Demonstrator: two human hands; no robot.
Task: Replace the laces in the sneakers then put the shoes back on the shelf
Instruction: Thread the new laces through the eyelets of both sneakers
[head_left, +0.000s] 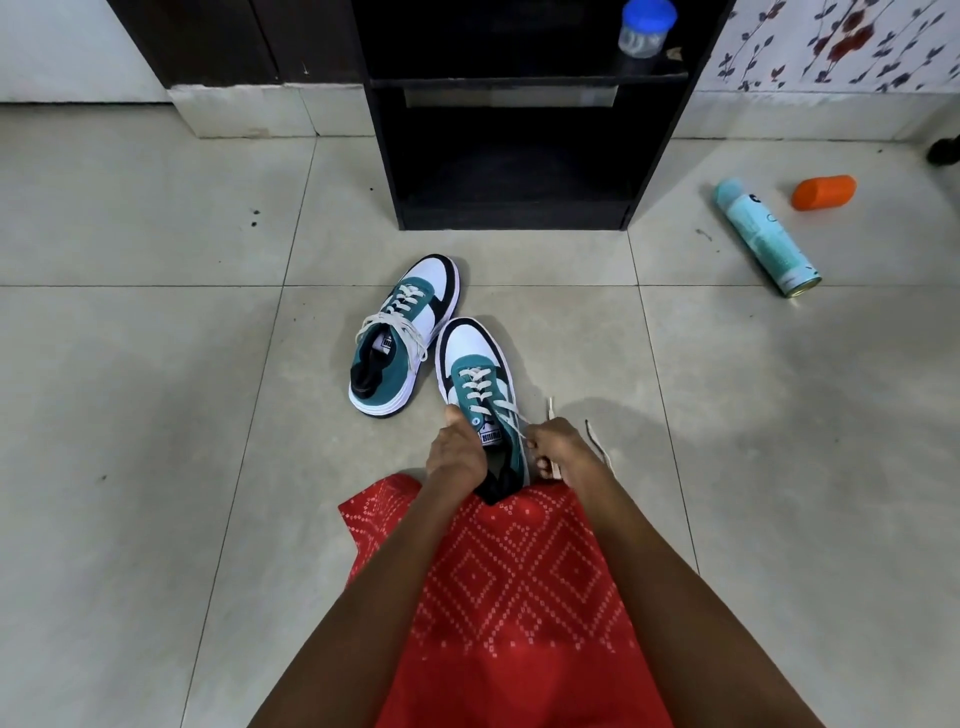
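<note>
The left hand (457, 452) is gripping the near sneaker (475, 358) on the floor (156, 364). The right hand (558, 449), fingers clamped, is pinching its lace (511, 418), nearly threaded. The far sneaker (410, 322) is lying laced, and the shelf (384, 156) is waiting for both.

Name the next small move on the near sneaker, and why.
Probably draw the lace snug through the top eyelet with the right hand, while the left hand steadies the near sneaker. The lower rows are already crossed, and the right hand pinches the lace beside the collar.
</note>
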